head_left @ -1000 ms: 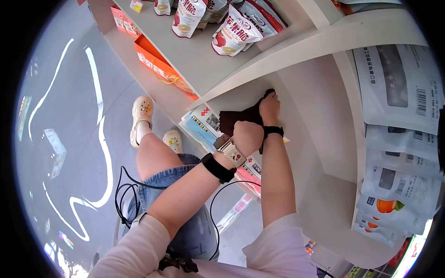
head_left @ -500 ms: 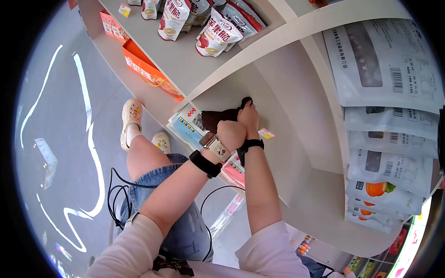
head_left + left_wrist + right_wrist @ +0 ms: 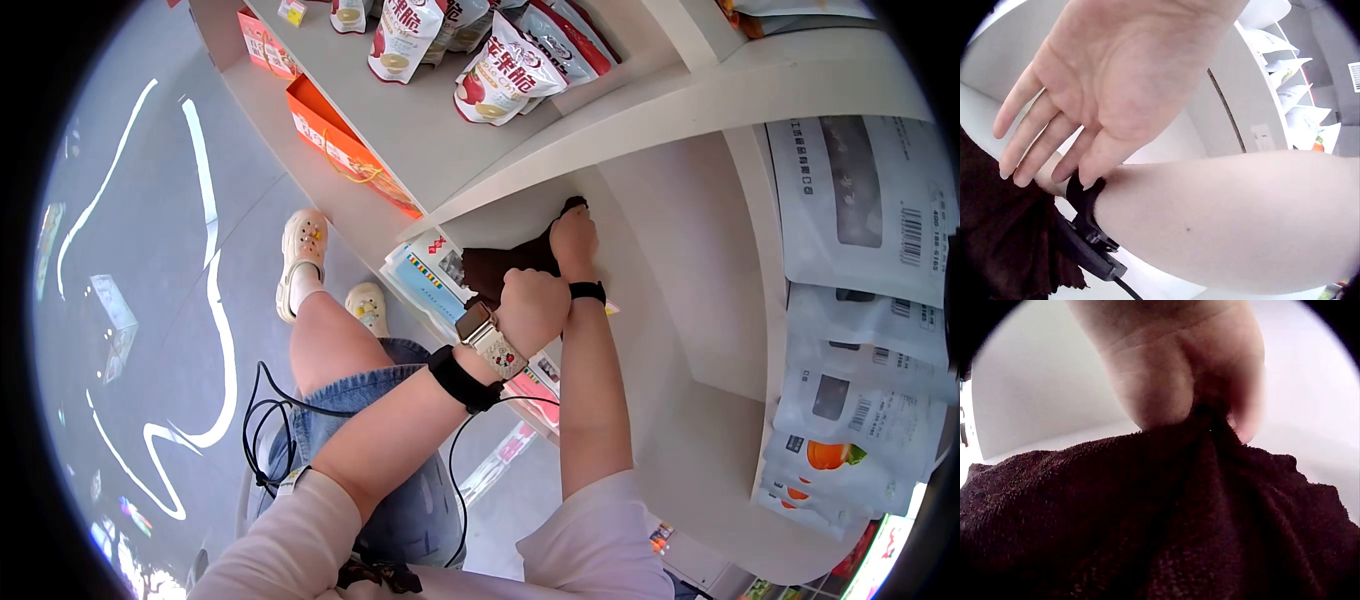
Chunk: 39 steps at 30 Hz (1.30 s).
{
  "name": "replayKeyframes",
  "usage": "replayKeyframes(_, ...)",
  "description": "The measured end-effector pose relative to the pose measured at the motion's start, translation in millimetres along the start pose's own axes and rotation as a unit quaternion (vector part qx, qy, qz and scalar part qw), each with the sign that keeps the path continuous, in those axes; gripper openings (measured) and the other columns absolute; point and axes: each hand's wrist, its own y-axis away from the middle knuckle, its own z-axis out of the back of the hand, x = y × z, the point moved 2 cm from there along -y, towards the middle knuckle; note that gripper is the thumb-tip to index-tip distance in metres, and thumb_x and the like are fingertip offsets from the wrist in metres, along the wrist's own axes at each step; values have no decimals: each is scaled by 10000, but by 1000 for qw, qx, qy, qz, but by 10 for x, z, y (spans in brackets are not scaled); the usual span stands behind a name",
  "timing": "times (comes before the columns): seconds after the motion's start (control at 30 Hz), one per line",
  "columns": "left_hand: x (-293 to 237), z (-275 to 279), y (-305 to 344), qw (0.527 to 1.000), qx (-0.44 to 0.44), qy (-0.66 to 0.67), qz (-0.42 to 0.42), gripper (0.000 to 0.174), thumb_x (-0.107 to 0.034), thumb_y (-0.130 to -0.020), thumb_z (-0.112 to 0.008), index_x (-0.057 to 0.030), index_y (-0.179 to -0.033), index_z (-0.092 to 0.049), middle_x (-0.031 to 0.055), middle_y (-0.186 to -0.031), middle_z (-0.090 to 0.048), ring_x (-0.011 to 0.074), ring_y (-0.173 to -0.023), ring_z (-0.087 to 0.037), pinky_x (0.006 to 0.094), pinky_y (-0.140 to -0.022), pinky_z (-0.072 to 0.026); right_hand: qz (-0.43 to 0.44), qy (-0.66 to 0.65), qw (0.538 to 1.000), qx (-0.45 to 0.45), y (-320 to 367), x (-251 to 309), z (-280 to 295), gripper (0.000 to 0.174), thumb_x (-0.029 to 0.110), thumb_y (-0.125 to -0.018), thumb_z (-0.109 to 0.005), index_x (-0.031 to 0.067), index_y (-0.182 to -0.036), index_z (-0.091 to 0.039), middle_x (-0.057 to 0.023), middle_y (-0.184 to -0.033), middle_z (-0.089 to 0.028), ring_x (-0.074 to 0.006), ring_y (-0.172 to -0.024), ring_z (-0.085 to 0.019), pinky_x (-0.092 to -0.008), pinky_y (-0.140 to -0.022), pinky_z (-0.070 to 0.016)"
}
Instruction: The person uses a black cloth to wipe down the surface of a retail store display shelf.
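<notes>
A dark brown cloth point(image 3: 505, 268) with a towelling nap lies bunched on the shelf board. My right hand point(image 3: 574, 243) grips it, and in the right wrist view the cloth point(image 3: 1147, 512) gathers in folds under the fingers and thumb. My left hand point(image 3: 535, 305), with a watch point(image 3: 474, 322) at its wrist, is beside the right wrist, overlapping the cloth in the head view. The left wrist view shows the left hand's point(image 3: 1116, 81) palm, with relaxed, nearly straight fingers close to the strap point(image 3: 1082, 194) on the right wrist.
Blue and pink printed strips point(image 3: 430, 290) line the shelf's front edge. Snack pouches point(image 3: 510, 75) stand on the neighbouring shelf, near an orange gift bag point(image 3: 345, 150). Grey pouches point(image 3: 865, 210) fill the compartment at the right. A black cable point(image 3: 268, 430) hangs by the legs.
My right hand came nearer the shelf's front edge half a second ago and is now farther in again, still gripping the cloth. The head view swung aside and back.
</notes>
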Motion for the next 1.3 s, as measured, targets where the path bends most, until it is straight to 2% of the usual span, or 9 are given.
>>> replayKeyframes(0.07,16,-17,-10,1000,-11,5,-2,73,-132,-709,-562,-63,-728,-576,98,-656,-593,255,-620,-602,359,-558,-459,-5,-12,1000,-25,-26,-7,-18,378,127,-857,-442,-137,-1127,-419,-209,-1126,-499,-299,-912,-559,-350,-754,-517)
replayKeyframes(0.27,30,-47,6,1000,-23,0,-9,84,-153,-712,-573,-69,-717,-574,95,-645,-590,251,-605,-598,356,-549,-453,0,-7,998,-56,-104,-65,-131,490,128,-840,-420,-123,-1250,-326,-244,-1149,-481,-321,-934,-567,-376,-713,-516)
replayKeyframes(0.47,51,-120,-20,1000,-17,1,1,76,-149,-687,-587,-74,-674,-586,98,-646,-597,250,-609,-604,345,-543,-455,-4,41,999,34,-117,48,58,338,154,-821,-435,-93,-1036,-517,-222,-1014,-575,-329,-865,-602,-383,-701,-509)
replayKeyframes(0.67,14,-69,9,999,-21,-30,0,54,-133,-612,-619,-87,-586,-621,93,-591,-600,242,-576,-609,338,-498,-453,15,-30,999,-16,111,124,32,227,94,-770,-471,-87,-896,-521,-228,-892,-596,-340,-802,-613,-396,-675,-504)
replayKeyframes(0.8,55,-135,53,994,-97,-14,-53,70,-128,-577,-620,-102,-515,-601,84,-527,-576,240,-518,-593,322,-463,-446,55,-27,998,-32,334,278,44,351,86,-755,-461,-167,-998,-482,-219,-816,-613,-323,-749,-624,-381,-656,-507)
replayKeyframes(0.83,44,-106,78,993,-101,-12,-54,89,-128,-575,-619,-111,-492,-593,77,-504,-565,234,-501,-588,315,-445,-437,50,-41,998,-15,387,315,45,443,88,-760,-455,-194,-1100,-424,-225,-875,-609,-313,-775,-622,-371,-661,-510)
replayKeyframes(1.07,49,-44,-88,978,-204,-37,1,89,-131,-591,-615,-112,-507,-596,72,-517,-570,229,-514,-591,315,-456,-442,70,-68,994,-48,541,320,69,469,125,-775,-461,-183,-1125,-415,-223,-886,-605,-317,-769,-622,-382,-649,-514)
replayKeyframes(1.17,69,-81,-55,980,-193,-47,-7,89,-132,-598,-614,-112,-513,-598,70,-523,-572,226,-519,-592,315,-461,-444,83,-68,991,-81,542,310,24,480,141,-781,-463,-178,-1136,-412,-222,-890,-603,-318,-766,-622,-387,-644,-516)
replayKeyframes(1.3,86,-47,78,992,-104,-53,-56,89,-134,-607,-612,-112,-522,-600,67,-530,-575,223,-526,-594,315,-468,-447,100,-55,983,-141,366,352,-101,495,162,-789,-466,-171,-1151,-407,-221,-896,-601,-320,-763,-622,-393,-638,-518)
